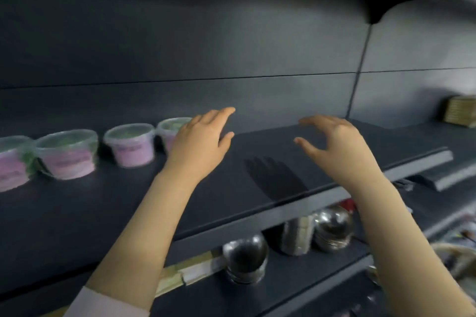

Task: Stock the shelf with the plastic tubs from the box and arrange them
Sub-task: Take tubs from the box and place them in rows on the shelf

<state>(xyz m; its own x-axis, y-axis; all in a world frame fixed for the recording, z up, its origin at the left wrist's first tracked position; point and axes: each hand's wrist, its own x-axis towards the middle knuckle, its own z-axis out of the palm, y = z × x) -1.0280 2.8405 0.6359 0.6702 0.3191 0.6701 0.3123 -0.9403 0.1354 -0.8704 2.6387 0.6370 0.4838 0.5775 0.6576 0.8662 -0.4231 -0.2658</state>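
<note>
Several clear plastic tubs with pink labels stand in a row along the left of the dark shelf (257,162). One tub (130,145) stands free, and another tub (168,127) is partly hidden behind my left hand (199,144). Two more tubs (68,153) sit at the far left. My left hand hovers over the shelf just right of the row, fingers spread, holding nothing. My right hand (334,144) hangs over the bare shelf further right, fingers curled apart and empty. The box is out of view.
The shelf below holds shiny domed containers (244,257) and a paper strip (195,270) on the shelf's front edge. A stack of tan packs (461,110) sits at the far right on the neighbouring shelf. A shelf bracket (381,8) juts out overhead.
</note>
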